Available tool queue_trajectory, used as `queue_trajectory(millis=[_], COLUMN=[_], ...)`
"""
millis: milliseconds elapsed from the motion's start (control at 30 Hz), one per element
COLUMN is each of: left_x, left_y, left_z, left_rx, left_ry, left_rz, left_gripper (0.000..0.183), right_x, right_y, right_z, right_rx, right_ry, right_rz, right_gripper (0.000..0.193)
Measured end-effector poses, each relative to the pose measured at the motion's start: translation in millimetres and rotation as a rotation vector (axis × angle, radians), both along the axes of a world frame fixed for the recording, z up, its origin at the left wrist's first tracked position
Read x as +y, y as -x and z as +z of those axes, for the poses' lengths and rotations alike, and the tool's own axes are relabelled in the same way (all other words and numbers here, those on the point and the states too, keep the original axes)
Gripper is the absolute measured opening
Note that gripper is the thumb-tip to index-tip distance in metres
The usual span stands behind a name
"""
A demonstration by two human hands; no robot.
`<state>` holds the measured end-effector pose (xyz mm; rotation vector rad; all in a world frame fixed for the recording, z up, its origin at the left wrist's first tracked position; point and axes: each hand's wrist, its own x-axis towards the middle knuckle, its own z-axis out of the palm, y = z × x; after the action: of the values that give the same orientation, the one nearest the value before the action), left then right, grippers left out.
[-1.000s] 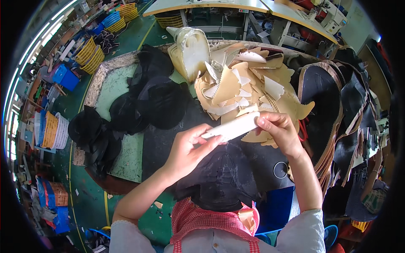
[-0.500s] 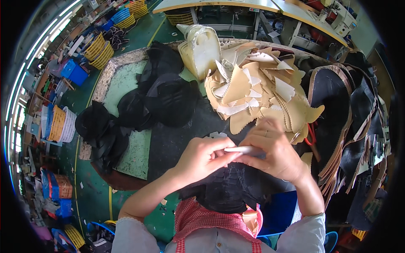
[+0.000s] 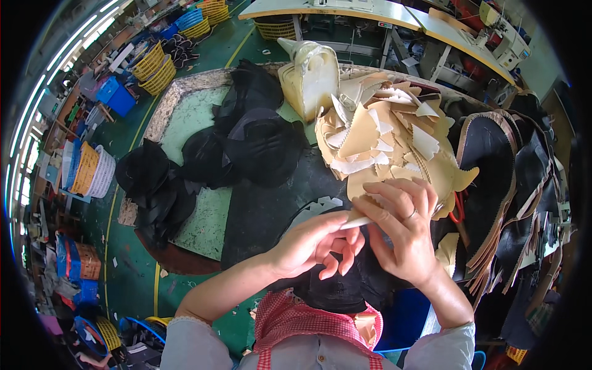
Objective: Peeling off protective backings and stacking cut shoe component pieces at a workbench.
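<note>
Head view: left hand (image 3: pixel 308 246) grips one white piece (image 3: pixel 354 224) in its fingers; right hand (image 3: pixel 404 231) overlaps it, fingers' grip unclear.

The cutout pile (image 3: pixel 362 134) lies right of the cloth pieces (image 3: pixel 264 148).

At bottom centre are a pale-grey buttoned shirt (image 3: pixel 293 357) and red-white checked cloth apron (image 3: pixel 296 322); the right hand (image 3: pixel 402 237) wears a thin ring (image 3: pixel 411 214).
</note>
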<state>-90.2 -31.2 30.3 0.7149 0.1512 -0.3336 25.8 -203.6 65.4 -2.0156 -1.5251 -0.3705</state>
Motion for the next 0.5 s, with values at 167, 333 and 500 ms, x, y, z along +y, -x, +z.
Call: queue_trajectory(millis=[167, 333, 500], left_x=[-3.3, -3.1, -10.9], left_y=[4.8, 4.5, 4.9], left_z=[0.5, -10.5, 6.6], left_rx=[-0.178, -0.219, -0.254], left_ry=[-0.315, -0.344, -0.791], left_rz=[0.091, 0.146, 0.138], left_gripper=[0.042, 0.04, 0.026], right_x=[-6.5, -7.3, -7.6], right_y=[-0.5, 0.6, -1.8], right_z=[-6.0, -11.2, -5.5], right_rx=[-0.059, 0.057, 0.774], right_ry=[-0.098, -0.105, -0.023], right_rz=[0.045, 0.079, 0.053], right_gripper=[0.038, 0.031, 0.016])
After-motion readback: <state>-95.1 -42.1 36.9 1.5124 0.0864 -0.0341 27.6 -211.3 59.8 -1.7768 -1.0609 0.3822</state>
